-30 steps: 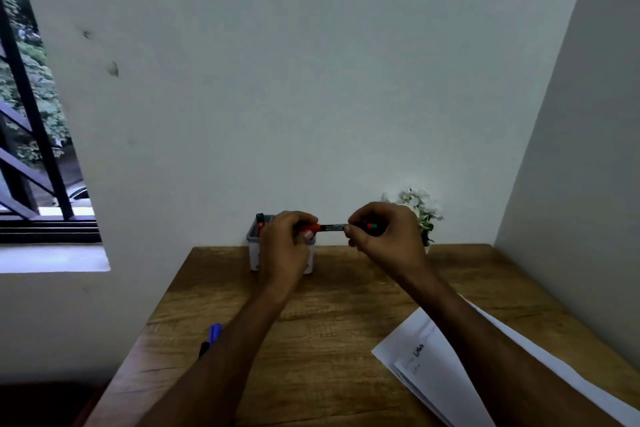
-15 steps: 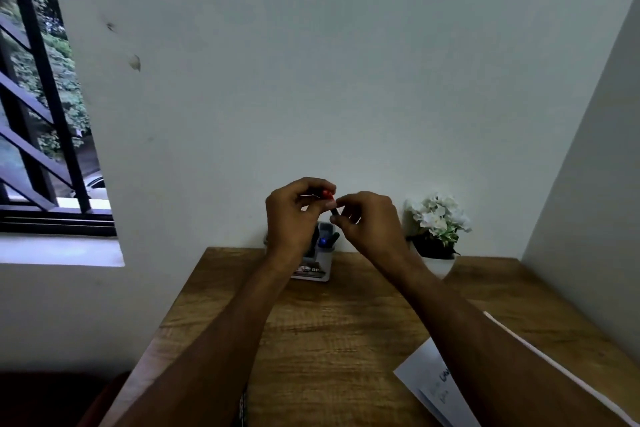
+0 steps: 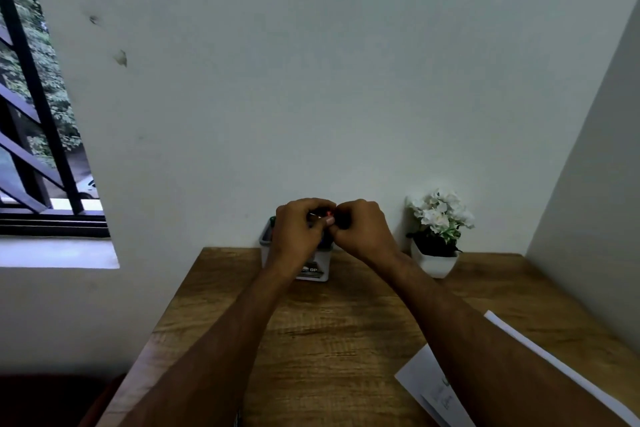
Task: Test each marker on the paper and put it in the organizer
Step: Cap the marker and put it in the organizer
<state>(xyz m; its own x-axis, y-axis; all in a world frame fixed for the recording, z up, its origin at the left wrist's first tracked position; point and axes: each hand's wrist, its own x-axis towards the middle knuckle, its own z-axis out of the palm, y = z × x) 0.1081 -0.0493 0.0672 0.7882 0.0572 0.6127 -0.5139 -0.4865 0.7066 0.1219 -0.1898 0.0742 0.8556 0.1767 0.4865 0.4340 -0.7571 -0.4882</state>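
Observation:
My left hand (image 3: 299, 230) and my right hand (image 3: 363, 230) meet knuckle to knuckle above the back of the wooden desk (image 3: 332, 350). Between their fingertips a red marker (image 3: 328, 216) shows only as a small red spot; both hands pinch it and hide the rest of it. Directly behind and below the hands stands the white organizer (image 3: 317, 269) against the wall, mostly covered by my left hand, with a green marker top (image 3: 272, 219) poking up at its left edge. White paper (image 3: 434, 388) with scribbles lies at the desk's front right.
A white pot with white flowers (image 3: 437, 236) stands right of the organizer at the back. The wall closes off the back and the right side. A barred window (image 3: 38, 149) is at the left.
The hands have come together: the marker, stretched between them a second ago, is now almost fully hidden in the fingers. The hands sit lower, in front of the organizer.

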